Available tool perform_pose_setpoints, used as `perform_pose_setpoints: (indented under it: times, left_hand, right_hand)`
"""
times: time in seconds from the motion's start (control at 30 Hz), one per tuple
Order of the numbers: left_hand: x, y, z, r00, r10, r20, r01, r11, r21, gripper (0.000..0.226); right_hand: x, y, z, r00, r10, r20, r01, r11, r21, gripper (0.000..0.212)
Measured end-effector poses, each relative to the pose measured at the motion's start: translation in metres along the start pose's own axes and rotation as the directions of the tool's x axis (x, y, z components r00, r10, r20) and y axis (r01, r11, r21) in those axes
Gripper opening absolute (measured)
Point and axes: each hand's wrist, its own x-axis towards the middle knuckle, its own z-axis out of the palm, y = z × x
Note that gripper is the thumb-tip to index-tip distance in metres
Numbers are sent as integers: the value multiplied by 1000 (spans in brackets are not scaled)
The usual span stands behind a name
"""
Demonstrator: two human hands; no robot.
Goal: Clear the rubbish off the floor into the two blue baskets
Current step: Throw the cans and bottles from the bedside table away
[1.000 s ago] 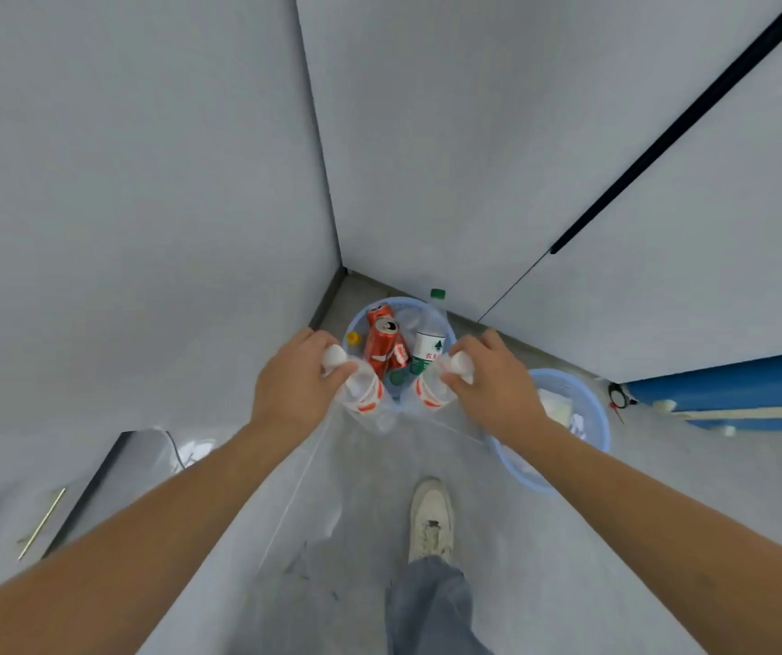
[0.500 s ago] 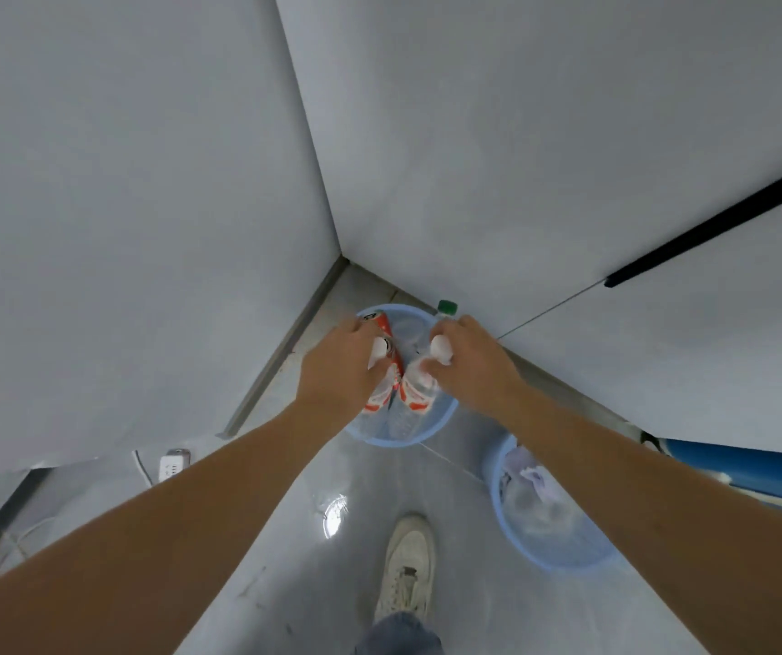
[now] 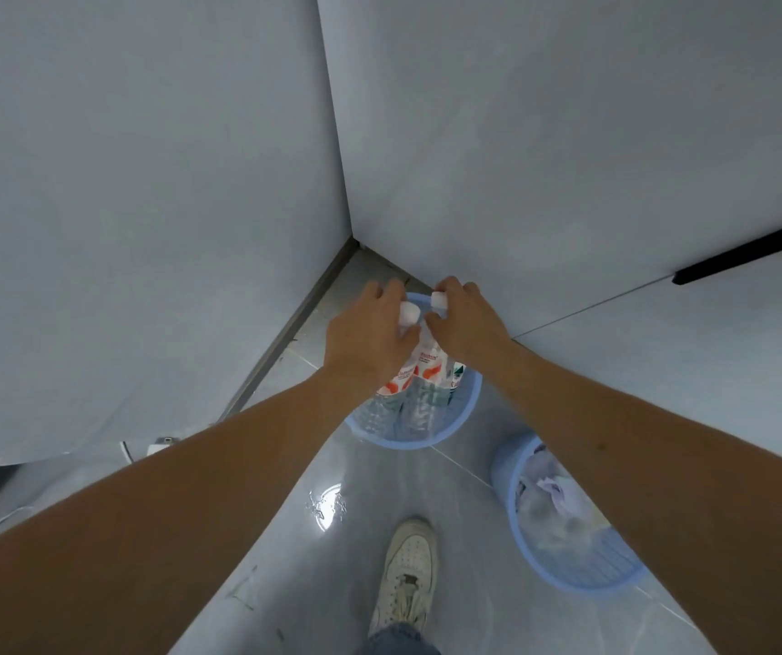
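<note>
Two clear plastic bottles with white caps and red-and-white labels hang neck-up over the far blue basket (image 3: 467, 408) in the corner. My left hand (image 3: 363, 340) is shut on the left bottle (image 3: 400, 375) near its cap. My right hand (image 3: 467, 323) is shut on the right bottle (image 3: 429, 364) at its neck. The bottles' lower ends reach inside the basket, beside a green-labelled bottle (image 3: 456, 378). What else lies in that basket is hidden behind my hands. A second blue basket (image 3: 504, 470) at the right holds crumpled white paper (image 3: 552, 494).
Two grey walls meet right behind the far basket. My white shoe (image 3: 405, 574) stands on the glossy grey tile floor in front of the baskets. A white power strip (image 3: 159, 446) and cable lie at the left wall's foot. A black bar (image 3: 748, 250) runs along the right wall.
Both hands carried the bottles forward and closer together, from in front of the far basket to over and into it. The view tilted up as I stepped nearer the corner.
</note>
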Motion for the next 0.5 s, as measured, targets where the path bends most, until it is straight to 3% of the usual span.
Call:
perform_pose_setpoints:
  times: [0.17,0.5]
  left_hand:
    - [4,0,8,999,50,-10,-49,998,43,35]
    - [10,13,15,999,39,21,-39,999,17,37]
  right_hand:
    - [3,6,5,1000,19,-19,-18,999,30,51]
    - [-18,12,7,999,35,-33,-33,997,65,35]
